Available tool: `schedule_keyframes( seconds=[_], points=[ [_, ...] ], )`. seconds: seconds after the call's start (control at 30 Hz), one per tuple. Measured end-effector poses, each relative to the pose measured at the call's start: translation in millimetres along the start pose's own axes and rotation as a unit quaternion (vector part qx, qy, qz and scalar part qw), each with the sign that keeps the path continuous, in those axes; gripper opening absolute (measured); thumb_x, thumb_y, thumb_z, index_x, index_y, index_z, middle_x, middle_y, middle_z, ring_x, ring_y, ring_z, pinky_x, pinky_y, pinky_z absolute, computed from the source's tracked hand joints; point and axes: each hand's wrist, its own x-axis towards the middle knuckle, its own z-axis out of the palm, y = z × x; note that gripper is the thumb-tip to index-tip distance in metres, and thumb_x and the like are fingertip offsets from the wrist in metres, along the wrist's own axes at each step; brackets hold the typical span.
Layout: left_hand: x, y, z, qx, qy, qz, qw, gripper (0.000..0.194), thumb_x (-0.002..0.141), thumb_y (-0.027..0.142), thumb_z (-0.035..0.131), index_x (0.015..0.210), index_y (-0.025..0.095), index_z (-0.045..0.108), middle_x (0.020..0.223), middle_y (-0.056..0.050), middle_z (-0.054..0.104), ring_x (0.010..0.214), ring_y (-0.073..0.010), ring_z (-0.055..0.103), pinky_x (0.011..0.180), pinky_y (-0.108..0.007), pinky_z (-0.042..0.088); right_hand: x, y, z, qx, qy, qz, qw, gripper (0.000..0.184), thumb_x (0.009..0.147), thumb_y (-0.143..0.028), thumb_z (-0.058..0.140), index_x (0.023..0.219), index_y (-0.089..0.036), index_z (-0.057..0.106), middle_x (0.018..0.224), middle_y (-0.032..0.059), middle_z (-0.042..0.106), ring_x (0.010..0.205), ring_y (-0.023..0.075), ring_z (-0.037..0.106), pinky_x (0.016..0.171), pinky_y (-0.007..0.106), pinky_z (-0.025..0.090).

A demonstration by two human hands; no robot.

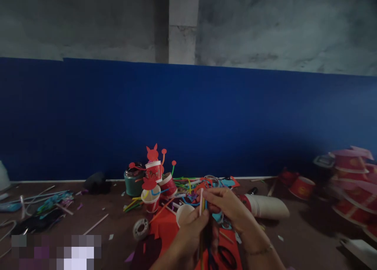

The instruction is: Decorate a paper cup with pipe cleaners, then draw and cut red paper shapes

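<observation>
My left hand is closed round a bundle of thin coloured straws, which stick up between both hands. My right hand pinches the top of the same bundle with its fingertips. Both hands hover over a sheet of red paper lying on the brown table. Just behind them lie several loose coloured straws and a white paper cup. To the left stand red paper cups with red cut-out figures on them.
A roll of tape lies left of the red paper. A teal jar stands behind the cups. A stack of white cups lies on its side at right. Red paper bowls pile up far right. A blue wall panel backs the table.
</observation>
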Motion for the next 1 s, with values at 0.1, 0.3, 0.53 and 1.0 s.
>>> schedule_keyframes(
  seconds=[0.1,0.3,0.53,1.0],
  points=[
    [2.6,-1.3,-1.6,-0.017,-0.011,0.005,1.000,0.050,0.068,0.056,0.070,0.091,0.015,0.053,0.047,0.004,0.056,0.030,-0.0089,0.048,0.029,-0.017,0.027,-2.2,-3.4,0.9,0.006,-0.001,-0.007,1.000,0.045,0.067,-0.060,0.068,0.064,-0.015,0.070,0.042,-0.0068,0.039,0.041,0.0053,0.024,0.043,0.023,0.016],
    [-0.9,5.3,0.9,0.059,0.014,-0.002,0.998,0.051,0.068,0.061,0.067,0.089,0.017,0.051,0.042,0.008,0.050,0.024,-0.0061,0.037,0.025,-0.016,0.021,-4.3,-6.7,5.4,0.037,-0.006,0.006,0.999,0.037,0.067,-0.051,0.071,0.064,-0.015,0.066,0.040,-0.0089,0.036,0.040,0.0042,0.023,0.041,0.021,0.015],
    [-11.5,27.7,12.8,0.019,0.038,-0.119,0.992,0.048,0.073,0.067,0.056,0.079,0.020,0.051,0.040,0.010,0.044,0.025,-0.0031,0.022,0.030,-0.019,0.017,0.0,-4.0,12.3,0.081,0.021,0.027,0.996,0.024,0.064,-0.039,0.071,0.069,-0.017,0.063,0.051,-0.0061,0.052,0.040,0.0044,0.037,0.038,0.018,0.021],
    [-11.9,27.5,13.0,0.031,0.060,-0.049,0.996,0.047,0.066,0.058,0.071,0.085,0.022,0.048,0.046,0.012,0.048,0.028,-0.0013,0.022,0.032,-0.019,0.011,1.3,-1.0,12.8,0.032,0.050,-0.062,0.996,0.024,0.070,-0.037,0.069,0.084,-0.018,0.065,0.069,-0.0002,0.066,0.054,0.0111,0.056,0.049,0.022,0.040]
  ],
)
